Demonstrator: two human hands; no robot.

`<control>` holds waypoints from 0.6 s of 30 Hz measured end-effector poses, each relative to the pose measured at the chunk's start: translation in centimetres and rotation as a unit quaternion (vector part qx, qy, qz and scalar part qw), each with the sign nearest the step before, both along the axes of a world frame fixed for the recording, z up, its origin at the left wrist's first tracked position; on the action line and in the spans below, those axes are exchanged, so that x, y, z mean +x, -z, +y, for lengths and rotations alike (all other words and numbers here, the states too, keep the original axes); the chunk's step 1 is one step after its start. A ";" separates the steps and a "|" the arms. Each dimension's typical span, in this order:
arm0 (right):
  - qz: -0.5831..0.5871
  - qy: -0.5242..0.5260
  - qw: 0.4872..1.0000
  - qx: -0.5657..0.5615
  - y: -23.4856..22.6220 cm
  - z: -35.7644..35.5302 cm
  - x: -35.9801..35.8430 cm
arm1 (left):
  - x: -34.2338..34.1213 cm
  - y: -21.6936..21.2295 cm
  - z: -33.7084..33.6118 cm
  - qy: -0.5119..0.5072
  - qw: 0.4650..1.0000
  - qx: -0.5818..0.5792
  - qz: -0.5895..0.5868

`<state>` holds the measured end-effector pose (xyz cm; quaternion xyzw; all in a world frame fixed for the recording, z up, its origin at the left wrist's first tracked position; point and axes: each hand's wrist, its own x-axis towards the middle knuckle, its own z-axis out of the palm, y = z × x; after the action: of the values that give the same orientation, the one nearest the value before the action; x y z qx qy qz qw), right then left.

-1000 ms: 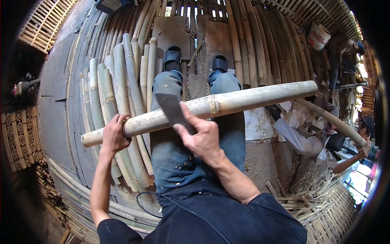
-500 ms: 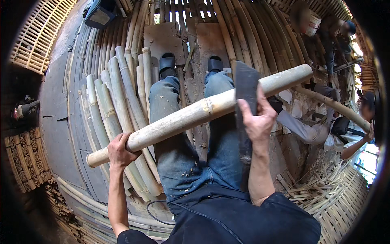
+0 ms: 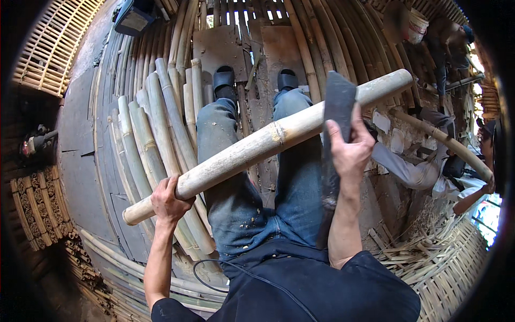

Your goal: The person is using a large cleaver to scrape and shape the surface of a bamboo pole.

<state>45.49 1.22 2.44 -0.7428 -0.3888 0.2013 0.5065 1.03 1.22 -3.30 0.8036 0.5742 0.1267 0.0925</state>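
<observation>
A thick pale bamboo pole (image 3: 238,149) slants across my thighs, its right end higher in the picture. My left hand (image 3: 170,199) is closed around it near the left end, knuckles on top. Toward the right end, a large knife with a broad dark blade (image 3: 337,102) lies across the pole. My right hand (image 3: 352,147) grips this blade, thumb on its near face and fingers along its right edge. The knife's lower part runs down beside my right forearm toward my waist. Whether my right fingers also touch the pole is hidden.
Several cut bamboo lengths (image 3: 155,129) lie to my left. Split strips (image 3: 413,257) fill a woven basket (image 3: 456,268) at lower right. At right, another person's hand (image 3: 488,185) holds a long bamboo pole (image 3: 445,138). Bundled sticks (image 3: 43,209) stand at far left.
The pole has tilted more, its right end rising. The blade and my right hand have shifted right and up along it. My left hand has moved slightly right.
</observation>
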 end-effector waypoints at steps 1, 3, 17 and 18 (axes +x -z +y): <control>0.043 -0.030 0.999 -0.004 -0.5 0.1 -1.9 | 0.2 0.1 0.1 0.005 1.000 0.010 -0.002; -0.106 -0.132 0.982 0.090 3.1 -0.2 -5.2 | 0.0 0.2 0.6 0.014 1.000 0.009 0.004; -0.051 0.046 0.998 -0.003 0.3 -0.7 1.7 | -0.9 -0.1 0.3 -0.003 1.000 -0.009 0.012; -0.014 -0.022 0.999 -0.029 -0.6 -0.3 -0.3 | -0.9 -0.2 0.2 0.002 1.000 -0.005 0.009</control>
<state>45.16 0.87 3.04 -0.7513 -0.4057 0.2137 0.4745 0.15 1.43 -3.09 0.8052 0.5743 0.1163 0.0911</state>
